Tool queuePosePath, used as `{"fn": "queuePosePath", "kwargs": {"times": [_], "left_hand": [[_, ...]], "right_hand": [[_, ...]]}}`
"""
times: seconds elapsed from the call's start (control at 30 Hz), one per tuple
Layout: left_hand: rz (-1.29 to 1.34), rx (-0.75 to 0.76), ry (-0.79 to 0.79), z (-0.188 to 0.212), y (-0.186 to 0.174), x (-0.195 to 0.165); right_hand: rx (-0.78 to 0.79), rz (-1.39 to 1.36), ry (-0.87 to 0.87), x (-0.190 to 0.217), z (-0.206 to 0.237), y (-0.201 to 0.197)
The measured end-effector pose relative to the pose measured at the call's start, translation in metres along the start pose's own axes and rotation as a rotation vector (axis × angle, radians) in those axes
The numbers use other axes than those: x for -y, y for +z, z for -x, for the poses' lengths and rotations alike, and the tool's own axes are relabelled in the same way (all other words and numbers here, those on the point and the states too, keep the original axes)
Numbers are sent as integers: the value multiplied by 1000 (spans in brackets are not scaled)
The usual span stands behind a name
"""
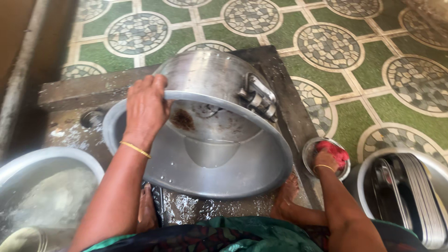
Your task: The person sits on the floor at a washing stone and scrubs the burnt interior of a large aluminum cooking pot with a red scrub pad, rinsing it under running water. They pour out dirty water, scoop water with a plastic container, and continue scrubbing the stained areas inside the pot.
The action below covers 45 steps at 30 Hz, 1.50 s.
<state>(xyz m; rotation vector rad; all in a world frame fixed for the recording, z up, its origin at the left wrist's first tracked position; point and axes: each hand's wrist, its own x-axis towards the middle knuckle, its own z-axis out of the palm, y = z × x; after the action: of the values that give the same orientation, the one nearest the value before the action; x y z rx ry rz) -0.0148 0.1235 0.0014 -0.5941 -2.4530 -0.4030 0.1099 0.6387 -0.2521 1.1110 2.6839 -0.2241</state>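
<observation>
Steel pot [210,79], frame centre, tilts draining into the basin [261,172]: my left hand [145,109] grips its rim, right hand [326,156] clutches the red scrubber [337,151] lower right; scrubbing should follow.

The left hand [145,109] tilts a steel pot [212,100] over a basin [252,172]; the right hand [325,161] seemingly grips a red scrubber [335,151].
</observation>
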Motion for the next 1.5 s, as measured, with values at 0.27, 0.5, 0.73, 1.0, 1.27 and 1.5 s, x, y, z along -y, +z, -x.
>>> {"fn": "queuePosePath", "kwargs": {"times": [0.27, 0.5, 0.73, 1.0, 1.27, 1.5], "left_hand": [[73, 20, 33, 3, 6, 8], [212, 140, 23, 12, -3, 55], [197, 53, -61, 33, 22, 80], [111, 111, -127, 34, 22, 95], [124, 118, -174, 35, 20, 97], [185, 71, -136, 57, 9, 101]], "right_hand": [[-205, -56, 98, -9, -25, -48], [-7, -12, 83, -26, -16, -55], [139, -400, 179, -38, -21, -36], [370, -1669, 487, -53, -34, -43], [140, -1299, 412, -43, -31, -43], [119, -1592, 391, -51, -42, -72]]}}
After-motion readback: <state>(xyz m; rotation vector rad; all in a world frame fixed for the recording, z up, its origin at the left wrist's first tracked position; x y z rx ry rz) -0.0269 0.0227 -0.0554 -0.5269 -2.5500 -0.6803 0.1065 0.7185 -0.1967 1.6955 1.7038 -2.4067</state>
